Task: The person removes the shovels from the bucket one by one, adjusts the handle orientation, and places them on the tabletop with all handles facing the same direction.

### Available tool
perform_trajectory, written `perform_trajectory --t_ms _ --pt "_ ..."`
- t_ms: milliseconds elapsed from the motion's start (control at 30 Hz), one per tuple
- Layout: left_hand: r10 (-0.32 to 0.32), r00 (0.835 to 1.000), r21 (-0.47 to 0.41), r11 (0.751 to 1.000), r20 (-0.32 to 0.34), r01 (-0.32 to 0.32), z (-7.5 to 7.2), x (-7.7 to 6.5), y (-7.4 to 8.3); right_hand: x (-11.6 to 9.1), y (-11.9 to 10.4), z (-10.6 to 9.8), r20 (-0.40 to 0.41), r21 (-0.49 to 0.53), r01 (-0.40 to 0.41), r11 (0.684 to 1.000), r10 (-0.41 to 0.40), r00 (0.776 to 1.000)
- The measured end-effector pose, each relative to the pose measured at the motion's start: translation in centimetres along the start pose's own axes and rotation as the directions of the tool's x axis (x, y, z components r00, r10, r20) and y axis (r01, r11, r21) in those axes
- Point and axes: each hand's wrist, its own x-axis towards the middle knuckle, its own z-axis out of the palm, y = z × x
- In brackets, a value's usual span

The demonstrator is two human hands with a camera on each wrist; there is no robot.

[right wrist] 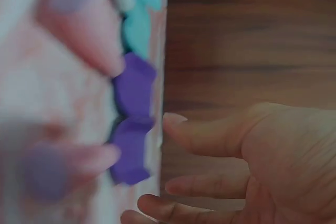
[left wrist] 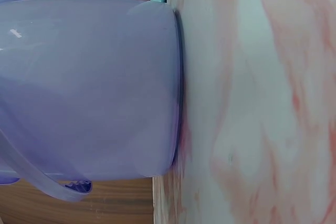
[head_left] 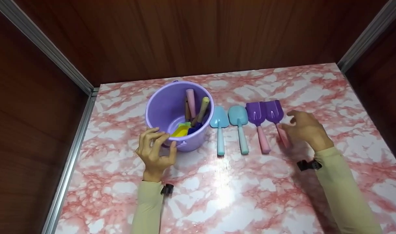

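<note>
A purple bucket (head_left: 162, 104) stands left of the middle, with several toy tools inside, among them a yellow scoop (head_left: 181, 130) and a pink handle (head_left: 191, 100). My left hand (head_left: 155, 159) is at its near rim, fingers spread and fingertips against the edge; the left wrist view shows only the bucket's side (left wrist: 94, 82). To the right lie two blue toy shovels (head_left: 220, 117) (head_left: 238, 115) and two purple shovels (head_left: 256, 112) (head_left: 274, 112) with pink handles. My right hand (head_left: 305, 128) hovers beside the rightmost purple shovel, fingers apart and holding nothing, as the right wrist view also shows.
The table (head_left: 198, 195) has a pink and white marbled top. Dark wood panels (head_left: 184, 39) enclose it at the back and both sides, with metal strips (head_left: 71, 169) along the left edge. The bucket's handle (left wrist: 37, 174) hangs down its side.
</note>
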Motion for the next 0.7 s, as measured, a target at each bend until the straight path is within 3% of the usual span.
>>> perform_trajectory --t_ms 233,400,533,700 --pt "0.003 1.000 0.009 1.000 0.009 -0.003 -0.1 0.1 0.0 1.5 -5.7 -1.3 -0.063 -0.079 0.120 0.990 -0.125 0.990" --pt "0.008 1.000 0.013 1.000 0.013 -0.009 -0.2 0.2 -0.1 1.9 -9.4 -1.9 -0.119 -0.126 0.225 0.966 -0.240 0.963" --pt "0.010 1.000 0.008 1.000 0.014 -0.010 -0.1 0.3 -0.2 2.2 -12.1 -2.1 -0.202 -0.140 0.342 0.929 -0.365 0.909" --pt "0.020 1.000 0.008 1.000 0.014 -0.020 -0.1 0.2 -0.2 3.1 -16.0 -1.3 -0.278 -0.177 0.513 0.840 -0.543 0.792"
